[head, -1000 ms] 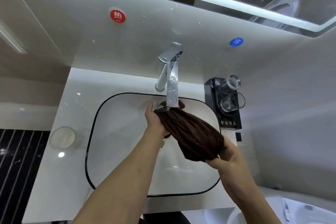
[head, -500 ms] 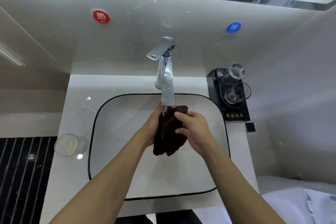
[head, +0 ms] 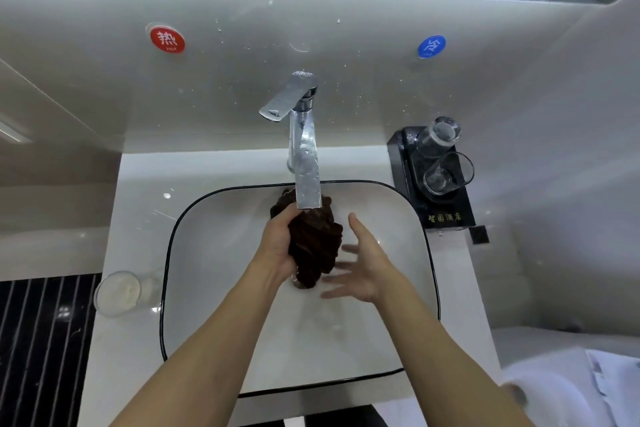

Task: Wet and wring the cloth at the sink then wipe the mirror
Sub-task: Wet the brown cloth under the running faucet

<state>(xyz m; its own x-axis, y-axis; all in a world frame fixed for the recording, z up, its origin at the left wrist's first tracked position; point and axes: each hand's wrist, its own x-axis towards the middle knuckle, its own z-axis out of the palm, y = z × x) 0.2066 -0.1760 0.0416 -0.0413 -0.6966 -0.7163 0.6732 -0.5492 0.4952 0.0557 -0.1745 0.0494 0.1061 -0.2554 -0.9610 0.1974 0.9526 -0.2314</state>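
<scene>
At the centre of the frame the left hand (head: 277,248) grips the bunched dark brown cloth (head: 317,246), fingers curled round it, just under the spout of the chrome faucet (head: 304,163) and over the white sink (head: 214,253). The right hand (head: 363,267) is just right of the cloth, fingers spread and holding nothing; blur hides whether its fingertips touch the fabric. Two glasses (head: 446,173) stand on a black tray (head: 446,215) at the right.
</scene>
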